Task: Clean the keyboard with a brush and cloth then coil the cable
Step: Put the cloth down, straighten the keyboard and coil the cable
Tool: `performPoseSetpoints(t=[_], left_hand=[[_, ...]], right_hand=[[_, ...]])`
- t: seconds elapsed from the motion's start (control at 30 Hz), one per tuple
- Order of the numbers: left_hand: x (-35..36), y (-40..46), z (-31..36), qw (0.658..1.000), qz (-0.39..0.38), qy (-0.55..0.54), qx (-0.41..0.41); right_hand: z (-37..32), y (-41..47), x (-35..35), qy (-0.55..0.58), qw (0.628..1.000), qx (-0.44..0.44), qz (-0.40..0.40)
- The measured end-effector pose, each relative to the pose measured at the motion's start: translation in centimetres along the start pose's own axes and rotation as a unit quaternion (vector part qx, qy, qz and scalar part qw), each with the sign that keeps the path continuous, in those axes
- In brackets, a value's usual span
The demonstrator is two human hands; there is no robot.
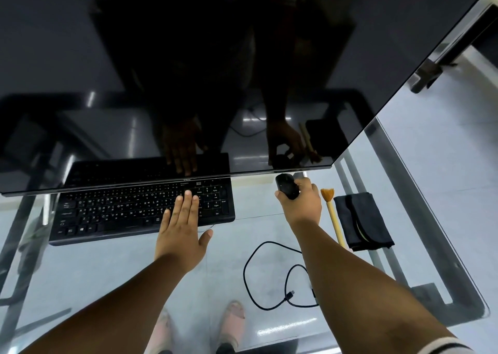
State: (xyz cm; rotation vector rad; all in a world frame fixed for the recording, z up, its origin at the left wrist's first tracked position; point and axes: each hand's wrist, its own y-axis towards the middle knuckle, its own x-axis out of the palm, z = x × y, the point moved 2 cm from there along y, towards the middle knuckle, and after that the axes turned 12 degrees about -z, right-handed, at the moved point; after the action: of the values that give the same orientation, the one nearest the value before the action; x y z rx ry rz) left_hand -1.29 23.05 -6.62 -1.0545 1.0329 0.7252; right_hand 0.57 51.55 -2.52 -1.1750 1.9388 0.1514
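Right hand (299, 202) has its grip closed around a black mouse (287, 189), at right of centre of the frame, just under the edge of the big dark monitor (188, 57). Left hand (183, 224) is open: its straight fingers lie flat on the right part of the keyboard (121, 208), and the palm is over the front edge. The keyboard lies on the glass surface (431, 165) with its long axis going left to right across the frame, partly under the monitor.

The brush (332, 213) lies just to the right of the right hand, very near to the wrist and apart from it. Its long axis runs from the upper part of the frame to the lower part, with the orange bristles at the upper end and the pale handle pointing down toward the person. A dark folded cloth (362, 221) lies just beside the brush, further right. The black cable (269, 273) lies in loose loops on the surface at lower centre, with its plug free.

I judge that cleaning has not begun yet, since the brush and cloth lie untouched. The right hand is much nearer to the brush than the left. It must first put down the mouse, then move a little to the right and take the handle.
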Motion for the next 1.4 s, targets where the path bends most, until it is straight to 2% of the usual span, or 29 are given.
performPoseSetpoints(t=[0.2, 0.33, 0.43, 0.53, 0.63, 0.83, 0.9, 1.03, 1.17, 1.27, 1.4], left_hand=[[-0.1, 0.0, 0.0, 1.0, -0.01, 0.005, -0.002], [-0.8, -0.1, 0.3, 1.0, -0.02, 0.0, -0.004], [-1.2, -0.2, 0.5, 1.0, -0.022, -0.014, 0.0], [-1.2, -0.6, 0.8, 0.999, -0.02, -0.041, 0.012], [-1.1, -1.6, 1.3, 0.997, -0.001, -0.072, 0.034], [-0.8, -3.7, 2.5, 0.984, 0.033, -0.155, 0.079], [-0.7, -4.1, 2.9, 0.976, 0.014, -0.196, 0.093], [-1.4, -4.4, 3.9, 0.936, -0.107, -0.323, 0.086], [-2.8, -4.3, 4.0, 0.846, -0.226, -0.479, 0.061], [-5.4, -5.1, 2.6, 0.806, -0.242, -0.535, 0.082], [-8.5, -6.4, -1.2, 0.76, -0.213, -0.607, 0.087]], right_hand=[[0.4, -0.1, -0.1, -0.008, 1.0, -0.003, 0.004], [0.7, -0.8, -1.1, 0.009, 0.999, -0.044, 0.02], [1.7, -2.0, -1.7, 0.033, 0.995, -0.076, -0.057], [3.2, -3.6, -2.4, -0.02, 0.981, -0.079, -0.178], [4.5, -5.2, -2.7, -0.081, 0.963, -0.076, -0.245], [5.4, -6.7, -1.7, -0.163, 0.955, -0.088, -0.231], [5.1, -7.1, -1.5, -0.176, 0.951, -0.093, -0.236], [2.7, -7.7, -1.2, -0.145, 0.948, -0.143, -0.244], [-2.2, -8.7, -1.5, -0.073, 0.943, -0.205, -0.253], [-6.4, -9.5, -1.8, -0.04, 0.941, -0.251, -0.225], [-11.1, -9.5, -2.2, -0.002, 0.95, -0.251, -0.185]])
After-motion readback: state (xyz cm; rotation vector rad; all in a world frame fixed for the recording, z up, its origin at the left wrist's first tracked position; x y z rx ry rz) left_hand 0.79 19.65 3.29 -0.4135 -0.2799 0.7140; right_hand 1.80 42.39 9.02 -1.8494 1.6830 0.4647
